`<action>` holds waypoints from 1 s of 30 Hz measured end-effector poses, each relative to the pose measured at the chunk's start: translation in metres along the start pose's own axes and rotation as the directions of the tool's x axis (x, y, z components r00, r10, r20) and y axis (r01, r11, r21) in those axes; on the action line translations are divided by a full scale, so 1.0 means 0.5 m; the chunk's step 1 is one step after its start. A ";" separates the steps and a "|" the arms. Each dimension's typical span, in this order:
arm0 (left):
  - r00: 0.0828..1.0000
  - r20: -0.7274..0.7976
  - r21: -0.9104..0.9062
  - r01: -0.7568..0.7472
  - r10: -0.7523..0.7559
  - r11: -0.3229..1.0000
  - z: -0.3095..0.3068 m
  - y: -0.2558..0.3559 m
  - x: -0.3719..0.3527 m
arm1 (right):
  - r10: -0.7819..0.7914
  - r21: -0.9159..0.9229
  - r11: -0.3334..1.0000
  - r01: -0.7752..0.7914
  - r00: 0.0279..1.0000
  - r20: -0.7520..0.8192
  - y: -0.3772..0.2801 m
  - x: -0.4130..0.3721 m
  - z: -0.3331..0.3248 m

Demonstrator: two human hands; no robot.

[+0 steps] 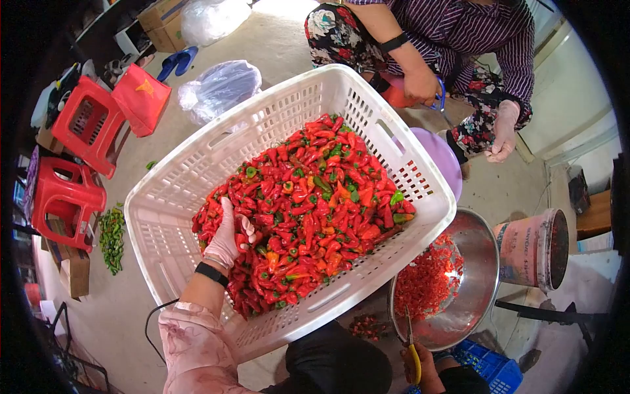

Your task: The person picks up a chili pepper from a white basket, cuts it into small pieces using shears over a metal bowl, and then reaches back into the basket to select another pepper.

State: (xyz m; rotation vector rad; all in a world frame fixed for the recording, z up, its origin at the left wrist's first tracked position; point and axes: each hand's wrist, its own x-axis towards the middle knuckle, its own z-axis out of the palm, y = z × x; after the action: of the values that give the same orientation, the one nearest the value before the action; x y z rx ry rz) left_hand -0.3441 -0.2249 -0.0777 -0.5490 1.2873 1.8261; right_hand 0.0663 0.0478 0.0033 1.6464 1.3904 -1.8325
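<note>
Currently, the gloved left hand (pixel 225 240) is dipping into a broad heap of red peppers (pixel 308 217) lying in a white slotted basket (pixel 161 197). Its fingers are curling among the pods; whether they are clamping on any, I cannot tell. The right hand (pixel 428 373) is gripping yellow-handled scissors (pixel 415 362), whose blades are reaching up over the near rim of a steel bowl (pixel 481 269). Chopped red pepper (pixel 426 279) is lying inside that bowl, just beside the basket. Across from the basket, a co-worker (pixel 453 39) in a striped top is holding blue-handled scissors (pixel 440 95) near a purple basin (pixel 438 156). Green peppers (pixel 110 240) are lying on the floor (pixel 141 315), beside a red stool (pixel 49 203).
</note>
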 end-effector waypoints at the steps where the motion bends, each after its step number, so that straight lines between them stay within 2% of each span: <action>1: 1.000 -0.017 -0.021 -0.012 0.012 1.000 -0.002 0.005 -0.001 | 0.096 0.189 0.978 -0.093 0.995 -0.010 0.001 0.003 -0.004; 2: 0.999 -0.034 -0.042 -0.024 0.023 0.999 -0.005 0.009 -0.001 | 0.192 0.371 0.912 -0.178 0.981 -0.001 0.004 0.005 -0.006; 3: 0.999 -0.034 -0.042 -0.024 0.023 0.999 -0.014 0.011 0.006 | 0.192 0.371 0.911 -0.178 0.981 -0.001 0.009 0.006 -0.007; 5: 0.993 -0.120 0.094 0.015 -0.003 0.995 -0.036 0.010 0.029 | 0.003 0.117 0.993 0.003 0.999 -0.049 0.028 0.010 -0.010; 6: 0.983 -0.173 0.175 -0.028 0.059 0.984 -0.035 0.007 0.033 | 0.003 0.117 0.993 0.003 0.999 -0.048 0.050 0.024 -0.019; 7: 0.983 -0.175 0.175 -0.028 0.059 0.984 -0.032 0.005 0.032 | -0.026 0.246 0.969 0.030 0.999 -0.020 0.079 0.047 -0.034; 8: 0.975 -0.198 0.301 -0.037 0.101 0.953 -0.030 0.002 0.031 | -0.058 0.372 0.927 0.052 0.998 0.005 0.069 0.046 -0.024; 9: 0.966 -0.215 0.423 -0.042 0.145 0.905 -0.030 0.002 0.029 | -0.057 0.371 0.927 0.050 0.998 0.007 0.056 0.036 -0.021; 10: 0.966 -0.208 0.501 -0.027 0.151 0.865 -0.037 -0.001 0.034 | -0.020 0.216 0.976 0.017 1.000 0.010 0.039 0.022 -0.021; 11: 0.966 -0.209 0.501 -0.027 0.151 0.865 -0.039 -0.016 0.042 | 0.018 0.055 0.998 -0.019 1.000 0.008 0.016 0.008 -0.011; 13: 0.913 -0.013 0.734 -0.267 0.407 0.624 -0.032 -0.053 0.057 | 0.023 0.052 0.998 -0.023 1.000 -0.003 0.009 0.005 -0.003; 14: 0.909 -0.009 0.876 -0.195 0.417 0.442 -0.020 -0.056 0.051 | 0.027 0.049 0.998 -0.027 1.000 -0.014 0.008 0.004 -0.001; 15: 0.909 -0.009 0.875 -0.195 0.417 0.443 -0.010 -0.061 0.049 | 0.027 0.048 0.998 -0.026 1.000 -0.015 0.010 0.005 -0.004; 17: 0.859 0.247 0.888 -0.386 0.448 0.250 0.012 -0.070 0.045 | 0.024 0.036 0.999 -0.024 1.000 0.007 0.019 0.009 -0.012; 18: 0.908 0.262 0.934 -0.324 0.326 0.153 0.038 -0.058 0.034 | 0.025 0.036 0.999 -0.025 1.000 0.005 0.024 0.013 -0.015; 19: 0.909 0.262 0.934 -0.324 0.324 0.153 0.053 -0.060 0.036 | 0.020 0.029 0.999 -0.021 1.000 0.012 0.030 0.017 -0.018; 21: 0.945 0.259 0.952 -0.215 0.199 -0.219 0.082 -0.064 0.038 | 0.014 0.023 1.000 -0.014 1.000 0.018 0.022 0.013 -0.013; 22: 0.960 0.230 0.936 -0.173 0.158 -0.307 0.097 -0.061 0.039 | 0.029 0.010 1.000 -0.029 0.999 0.017 0.015 0.007 -0.009; 25: 0.918 0.320 0.906 -0.223 0.236 -0.360 0.102 -0.070 0.056 | 0.032 0.006 0.999 -0.032 0.999 0.034 0.024 0.013 -0.019; 26: 0.883 0.378 0.910 -0.300 0.279 -0.286 0.068 -0.079 0.085 | 0.020 0.018 1.000 -0.021 0.999 0.049 0.030 0.018 -0.025; 27: 0.909 0.318 0.946 -0.322 0.271 -0.030 0.084 -0.045 0.054 | 0.021 0.022 1.000 -0.022 0.999 0.046 0.027 0.016 -0.024; 29: 0.833 0.293 0.772 -0.495 0.469 0.398 -0.003 -0.067 0.106 | -0.012 0.107 0.994 0.010 1.000 0.020 0.020 0.009 -0.016; 30: 0.920 0.141 0.720 -0.349 0.366 0.600 0.018 -0.028 0.056 | -0.011 0.107 0.994 0.009 1.000 0.023 0.020 0.009 -0.015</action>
State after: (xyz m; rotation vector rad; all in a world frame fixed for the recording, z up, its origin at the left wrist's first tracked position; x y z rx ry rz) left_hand -0.3476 -0.2041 -0.1026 0.1671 2.1073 1.3865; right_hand 0.0768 0.0506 -0.0039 1.6657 1.3142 -1.9572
